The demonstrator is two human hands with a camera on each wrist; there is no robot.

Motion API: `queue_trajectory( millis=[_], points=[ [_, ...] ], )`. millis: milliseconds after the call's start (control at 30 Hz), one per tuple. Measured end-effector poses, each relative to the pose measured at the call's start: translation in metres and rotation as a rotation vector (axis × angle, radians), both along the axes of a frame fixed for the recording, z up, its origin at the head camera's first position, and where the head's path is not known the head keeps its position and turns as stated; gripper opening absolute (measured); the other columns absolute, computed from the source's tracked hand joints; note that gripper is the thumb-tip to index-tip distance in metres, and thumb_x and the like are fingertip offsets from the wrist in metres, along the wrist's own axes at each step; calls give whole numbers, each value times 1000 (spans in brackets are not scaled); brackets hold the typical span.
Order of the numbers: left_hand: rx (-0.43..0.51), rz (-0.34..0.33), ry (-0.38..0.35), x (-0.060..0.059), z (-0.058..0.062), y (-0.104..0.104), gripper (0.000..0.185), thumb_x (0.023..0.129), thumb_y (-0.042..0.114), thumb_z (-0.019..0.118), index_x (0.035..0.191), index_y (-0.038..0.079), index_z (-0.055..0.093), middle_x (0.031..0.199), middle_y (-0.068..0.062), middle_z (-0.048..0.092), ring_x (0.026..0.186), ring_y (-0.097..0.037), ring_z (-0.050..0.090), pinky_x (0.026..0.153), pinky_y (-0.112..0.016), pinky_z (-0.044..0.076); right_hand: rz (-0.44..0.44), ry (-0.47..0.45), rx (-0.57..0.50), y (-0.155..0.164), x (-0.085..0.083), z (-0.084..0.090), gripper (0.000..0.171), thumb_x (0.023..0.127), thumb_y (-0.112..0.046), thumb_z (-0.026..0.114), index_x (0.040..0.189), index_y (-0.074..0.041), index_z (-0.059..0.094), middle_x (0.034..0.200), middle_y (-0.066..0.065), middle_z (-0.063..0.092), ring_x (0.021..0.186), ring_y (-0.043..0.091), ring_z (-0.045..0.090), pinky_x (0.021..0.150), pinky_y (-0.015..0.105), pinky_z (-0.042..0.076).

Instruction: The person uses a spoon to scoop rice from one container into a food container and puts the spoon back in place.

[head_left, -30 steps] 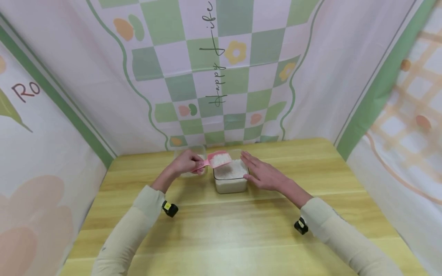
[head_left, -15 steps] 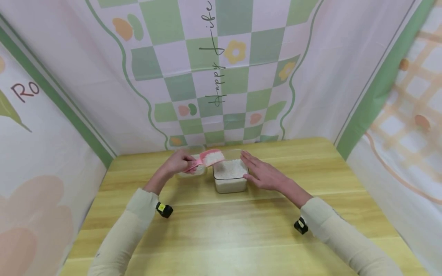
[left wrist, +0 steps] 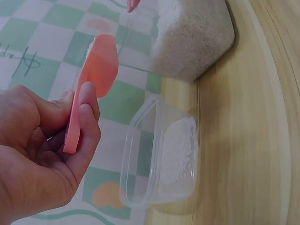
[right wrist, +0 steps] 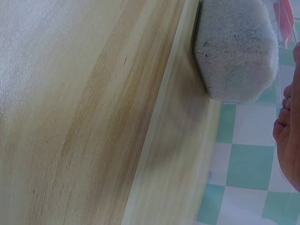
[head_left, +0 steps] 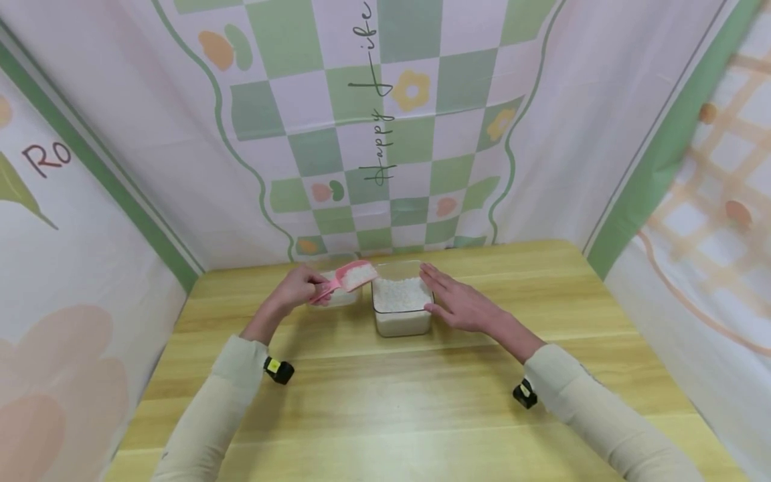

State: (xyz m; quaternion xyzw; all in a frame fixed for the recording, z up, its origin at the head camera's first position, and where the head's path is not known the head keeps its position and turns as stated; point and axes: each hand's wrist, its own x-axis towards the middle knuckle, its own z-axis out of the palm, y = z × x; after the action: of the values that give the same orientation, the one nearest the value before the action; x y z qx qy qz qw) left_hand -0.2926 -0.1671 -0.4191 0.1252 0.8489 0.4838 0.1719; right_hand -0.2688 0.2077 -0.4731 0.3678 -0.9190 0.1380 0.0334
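Note:
My left hand (head_left: 297,288) grips the handle of a pink scoop (left wrist: 104,63), which carries a heap of white rice (head_left: 359,274). The scoop hangs over the gap between two clear containers, mostly above the left one. That smaller plastic container (left wrist: 154,159) has some rice in its bottom and stands on the table below the left hand. To its right, a square clear container (head_left: 402,324) is filled with rice to well up its walls. My right hand (head_left: 460,302), fingers straight, rests against the right side of this larger container.
The wooden table (head_left: 385,408) stretches toward me and to both sides. Behind it hangs a green-and-white checked cloth (head_left: 409,161), close to the containers. Patterned cloth walls (head_left: 693,221) stand at both sides.
My left hand has moved left with the rice-laden scoop, from above the larger container toward the smaller one. The right hand has stayed in place.

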Motion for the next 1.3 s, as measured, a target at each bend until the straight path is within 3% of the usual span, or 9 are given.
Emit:
queue_trajectory(
  millis=[300,533,767,1000,1200,1300],
  points=[
    [14,55,-35,0,-4,-12,30,97,-5,49,120,-19,60,89,-24,72,71,-19,72,66,-24,59,2,0,-7,0,0,0,71,105,-38,44,157,2,17,166,20,14,153,34,18,121,49,29],
    [10,108,-45,-1,-10,-21,32,95,-6,49,122,-19,59,90,-25,72,67,-13,70,74,-34,62,3,3,-3,0,0,0,70,105,-37,45,156,3,18,165,21,16,153,34,19,121,49,29],
    [-83,141,-6,-3,-15,-29,25,95,-1,56,113,-16,67,83,-22,73,66,-15,67,72,-36,61,5,3,-5,0,0,0,70,105,-37,45,156,3,18,165,21,16,153,34,19,120,49,30],
    [-154,133,27,-7,-18,-30,22,92,-4,57,106,-18,68,81,-26,72,66,-17,69,61,-23,58,4,8,-10,1,0,-1,70,105,-37,46,156,3,19,165,21,17,153,34,20,119,50,31],
    [-235,132,58,-10,-16,-30,22,91,-4,57,105,-16,69,81,-23,73,60,-9,66,69,-36,62,-4,-10,-12,1,1,-1,71,105,-39,45,157,0,16,166,19,14,153,33,19,120,50,31],
    [-275,125,83,-11,-15,-29,21,91,-3,59,105,-15,70,83,-24,74,59,-12,68,71,-40,62,-6,-14,-17,1,1,-1,71,105,-39,45,158,-1,16,166,19,15,153,32,19,120,50,31]
  ],
)
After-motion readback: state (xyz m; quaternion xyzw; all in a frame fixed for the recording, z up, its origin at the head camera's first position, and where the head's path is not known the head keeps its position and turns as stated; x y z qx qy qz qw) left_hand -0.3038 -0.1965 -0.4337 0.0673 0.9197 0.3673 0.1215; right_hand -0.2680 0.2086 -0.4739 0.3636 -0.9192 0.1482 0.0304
